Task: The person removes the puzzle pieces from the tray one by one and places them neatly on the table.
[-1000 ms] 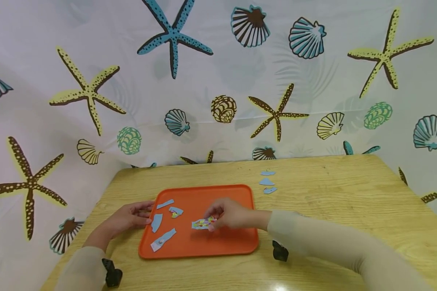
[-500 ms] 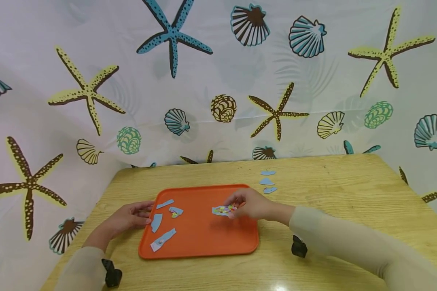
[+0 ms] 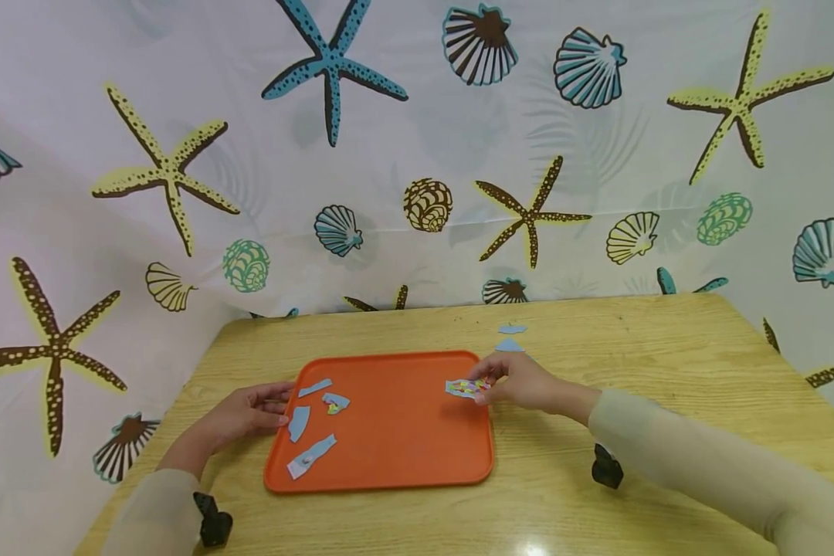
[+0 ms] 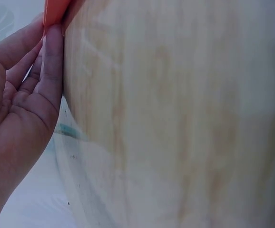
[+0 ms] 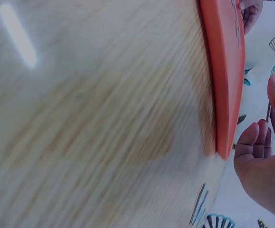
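My right hand [image 3: 521, 380] pinches a flat paper-like piece [image 3: 462, 388] with pale blue edges and a multicoloured middle, held over the right side of the orange tray [image 3: 403, 455]. Seen edge-on in the right wrist view, the piece [image 5: 269, 113] is a thin line between thumb and fingers. My left hand [image 3: 245, 417] holds the tray's left rim, and the left wrist view has thumb and fingers meeting on its orange edge [image 4: 55, 10]. Several pale blue pieces lie along the tray's left side, among them a long strip [image 3: 311, 456] and a small one with a coloured patch [image 3: 335, 402].
Beyond the tray's right corner, two pale blue pieces show on the wooden table [image 3: 653, 371]: a narrow one [image 3: 512, 329] and a triangular one [image 3: 510, 345] partly behind the right hand. A cloth printed with shells and starfish [image 3: 382, 270] hangs behind the table.
My right hand has carried the coloured piece from the tray's middle rightward and away from me to near its right rim, covering the nearest table piece. The left hand stays put.
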`<state>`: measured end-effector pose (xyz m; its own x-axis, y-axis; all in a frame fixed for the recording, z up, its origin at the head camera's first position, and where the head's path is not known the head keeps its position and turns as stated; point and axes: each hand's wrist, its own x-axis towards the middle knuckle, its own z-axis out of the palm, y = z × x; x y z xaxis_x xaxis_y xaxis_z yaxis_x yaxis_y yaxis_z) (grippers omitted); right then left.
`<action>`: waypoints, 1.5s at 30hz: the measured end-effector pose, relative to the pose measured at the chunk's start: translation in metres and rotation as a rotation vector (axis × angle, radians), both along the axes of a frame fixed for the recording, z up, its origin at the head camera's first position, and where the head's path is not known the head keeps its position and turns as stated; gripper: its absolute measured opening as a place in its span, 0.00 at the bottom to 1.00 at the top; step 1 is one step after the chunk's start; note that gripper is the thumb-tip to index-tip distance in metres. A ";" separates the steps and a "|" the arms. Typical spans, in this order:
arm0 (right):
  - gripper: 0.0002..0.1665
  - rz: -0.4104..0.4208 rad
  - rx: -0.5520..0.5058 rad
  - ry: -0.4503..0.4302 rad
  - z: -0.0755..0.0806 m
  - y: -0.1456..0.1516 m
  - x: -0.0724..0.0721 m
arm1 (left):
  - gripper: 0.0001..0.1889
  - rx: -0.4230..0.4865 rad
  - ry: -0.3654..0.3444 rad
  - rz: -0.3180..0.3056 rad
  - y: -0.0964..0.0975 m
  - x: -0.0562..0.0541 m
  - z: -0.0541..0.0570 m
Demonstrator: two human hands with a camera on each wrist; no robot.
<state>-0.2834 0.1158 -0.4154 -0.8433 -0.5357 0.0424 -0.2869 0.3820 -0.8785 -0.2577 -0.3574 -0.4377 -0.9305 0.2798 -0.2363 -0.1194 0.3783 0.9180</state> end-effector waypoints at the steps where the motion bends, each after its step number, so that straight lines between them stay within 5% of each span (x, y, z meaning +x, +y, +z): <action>1: 0.17 -0.005 0.002 0.005 -0.001 0.004 -0.001 | 0.38 0.003 -0.001 0.001 0.001 0.000 0.000; 21: 0.17 -0.082 0.066 0.023 -0.022 0.056 -0.020 | 0.37 -0.020 0.006 0.006 0.001 -0.001 0.001; 45: 0.17 -0.096 0.095 0.031 -0.026 0.075 -0.029 | 0.38 -0.028 -0.012 0.022 0.002 -0.002 0.001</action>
<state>-0.3123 0.1906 -0.4417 -0.8901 -0.4553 0.0221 -0.2713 0.4901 -0.8284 -0.2596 -0.3554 -0.4368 -0.9334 0.2525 -0.2551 -0.1392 0.4006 0.9056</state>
